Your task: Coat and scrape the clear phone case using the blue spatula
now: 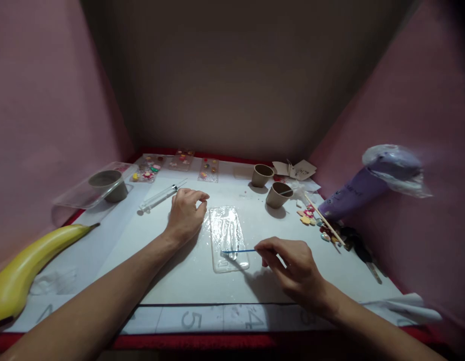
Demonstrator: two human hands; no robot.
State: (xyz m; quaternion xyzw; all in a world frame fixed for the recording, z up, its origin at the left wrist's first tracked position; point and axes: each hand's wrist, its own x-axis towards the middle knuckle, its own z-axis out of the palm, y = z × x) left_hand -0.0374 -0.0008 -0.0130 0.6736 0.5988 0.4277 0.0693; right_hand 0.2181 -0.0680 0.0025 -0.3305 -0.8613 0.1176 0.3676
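Note:
A clear phone case (229, 240) lies flat on the white board, its face coated with something glossy and wet-looking. Between my right hand's (292, 265) thumb and fingers is a thin blue stick (242, 250), whose far end meets the lower part of the case. Whether that end carries bristles is too small to tell. My left hand (187, 210) rests on the board just left of the case's upper corner. Its fingers are loosely bent, with nothing visible in them. A clear syringe (160, 197) lies beyond the left hand.
Two brown cups (279, 194) stand at the back right, near small charms (308, 214) and a wooden stick (324, 219). Decorated clear cases (208, 169) lie at the back. Leftward are a grey pot (117, 188) and a banana (32, 260). A purple piping bag (356, 190) leans rightward.

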